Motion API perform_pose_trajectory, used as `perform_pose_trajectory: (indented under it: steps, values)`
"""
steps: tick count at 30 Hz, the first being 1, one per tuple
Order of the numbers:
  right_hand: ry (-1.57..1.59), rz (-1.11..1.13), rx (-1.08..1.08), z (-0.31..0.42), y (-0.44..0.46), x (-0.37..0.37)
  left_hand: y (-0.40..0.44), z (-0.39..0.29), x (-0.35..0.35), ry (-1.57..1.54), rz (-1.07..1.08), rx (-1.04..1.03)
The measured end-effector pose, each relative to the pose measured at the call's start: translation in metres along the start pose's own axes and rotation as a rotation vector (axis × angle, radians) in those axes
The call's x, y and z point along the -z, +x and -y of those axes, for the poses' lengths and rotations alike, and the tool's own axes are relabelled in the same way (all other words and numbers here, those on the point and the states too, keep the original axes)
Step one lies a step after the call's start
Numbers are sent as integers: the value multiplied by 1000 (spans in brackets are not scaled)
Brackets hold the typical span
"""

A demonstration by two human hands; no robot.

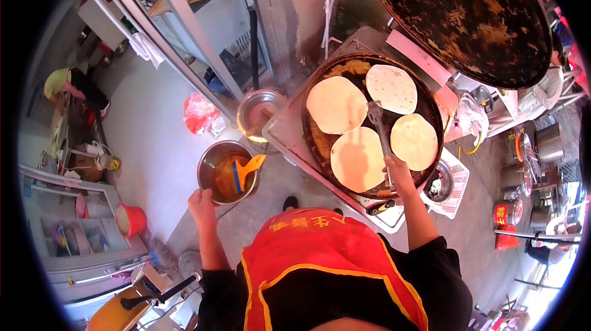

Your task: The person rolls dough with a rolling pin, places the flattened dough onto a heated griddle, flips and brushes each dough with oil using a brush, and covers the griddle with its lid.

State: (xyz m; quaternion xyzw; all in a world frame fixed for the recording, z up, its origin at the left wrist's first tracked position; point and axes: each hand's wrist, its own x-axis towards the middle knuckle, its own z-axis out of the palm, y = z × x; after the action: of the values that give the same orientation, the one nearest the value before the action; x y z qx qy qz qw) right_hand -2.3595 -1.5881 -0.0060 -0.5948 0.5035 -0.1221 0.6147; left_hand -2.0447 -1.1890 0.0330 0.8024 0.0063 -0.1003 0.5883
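My right hand (399,174) is closed around metal tongs (378,123), whose far end lies over the middle of a round black griddle (314,146). Several flat round breads lie on the griddle: one at the upper left (337,105), one at the upper right (391,89), one at the right (414,142) and one at the lower left (357,158). At the left, the fingers of my left hand (202,200) are closed at the rim of a steel pot (204,168). A brush with an orange handle (252,163) rests in the pot's brownish liquid.
The griddle's raised lid (465,17) stands at the upper right. Behind the pot is a metal basin (261,100). A white basket (457,177) with a bowl is right of the griddle. One person (77,84) bends at the far left; others are at the right.
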Motion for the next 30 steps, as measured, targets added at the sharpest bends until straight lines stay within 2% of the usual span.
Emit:
perform_pose_trajectory:
  steps: [3, 7, 8, 10, 13, 14, 18, 21, 24, 25, 28, 29, 30]
  values:
    - [401, -35, -330, -12, 3, 25, 1, -2, -1, 22, 23, -5]
    - [753, 5, -350, -28, 50, 13, -10, -24, -10, -15, -17, -4]
    - [813, -103, -272, -27, 66, 2, -10, -23, -10, -3, -20, -4]
    - [930, -161, -212, -30, 111, -8, -7, -15, -2, 18, -31, -9]
    - [966, -129, -119, -38, 185, 1, -15, -30, 1, 13, -61, 23]
    - [997, -171, -53, -29, 193, 2, -18, -32, 1, 6, -76, 31]
    - [1019, -254, -43, 1, 209, 17, -12, -28, 15, 76, -58, 62]
    - [768, -356, 97, 41, 163, 11, -10, -31, 12, 48, -72, 63]
    - [302, -454, 469, 40, 148, 6, -4, -34, 9, 48, -73, 61]
    - [-116, -662, 598, 41, 150, 1, -1, -36, 7, 49, -64, 65]
    - [-768, -696, 422, 22, 153, -8, 5, -35, 3, 34, -36, 69]
    - [-824, -524, 271, 29, 140, -9, 7, -35, 2, 27, -26, 65]
    - [-944, -484, 261, 26, 138, -10, 9, -34, 2, 19, -18, 60]
